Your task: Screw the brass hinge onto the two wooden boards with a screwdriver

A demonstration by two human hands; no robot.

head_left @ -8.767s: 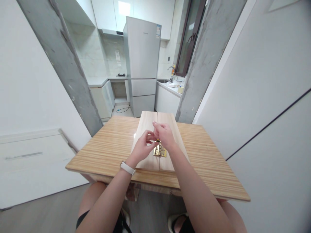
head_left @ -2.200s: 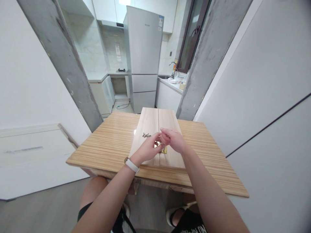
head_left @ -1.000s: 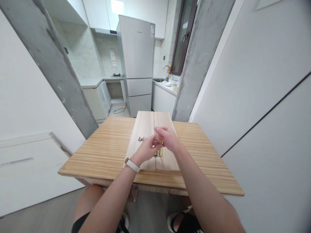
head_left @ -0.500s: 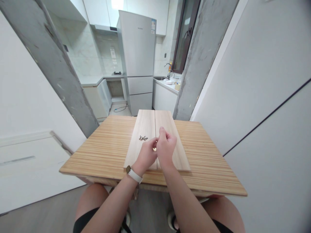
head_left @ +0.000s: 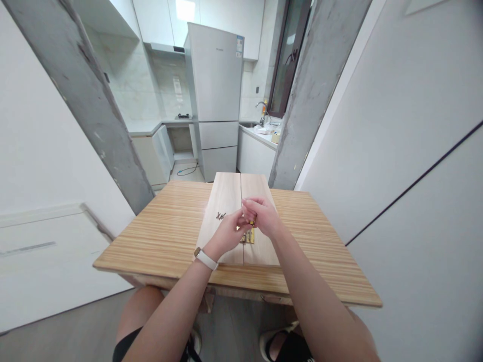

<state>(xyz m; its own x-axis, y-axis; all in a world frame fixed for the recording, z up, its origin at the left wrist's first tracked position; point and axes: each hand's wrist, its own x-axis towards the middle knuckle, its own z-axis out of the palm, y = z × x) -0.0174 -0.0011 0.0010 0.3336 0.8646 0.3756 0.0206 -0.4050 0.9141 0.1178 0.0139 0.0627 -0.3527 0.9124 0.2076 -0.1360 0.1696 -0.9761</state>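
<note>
Two pale wooden boards (head_left: 222, 193) lie side by side on the table, with a narrow seam between them. Across the seam near its front part sits a brass-coloured hinge (head_left: 249, 237), partly covered by my hands. My left hand (head_left: 228, 231), with a watch at the wrist, is closed, its fingertips pinched together just above the hinge. Meeting it from the right, my right hand (head_left: 266, 216) is closed with curled fingers. Something small, yellow and dark shows under its fingers, too little visible to name. Several small screws (head_left: 221, 216) lie loose on the left board.
The wood-grain table (head_left: 158, 231) extends to both sides of the boards. Beyond it stand a grey fridge (head_left: 215, 75), a counter with a sink (head_left: 249, 124) and a cable (head_left: 186, 171) on the floor. White panels and grey pillars flank the table.
My right hand has shifted right and turned from an upright fist to a lower, flatter grip. More of the hinge now shows. My left hand stays close to the seam.
</note>
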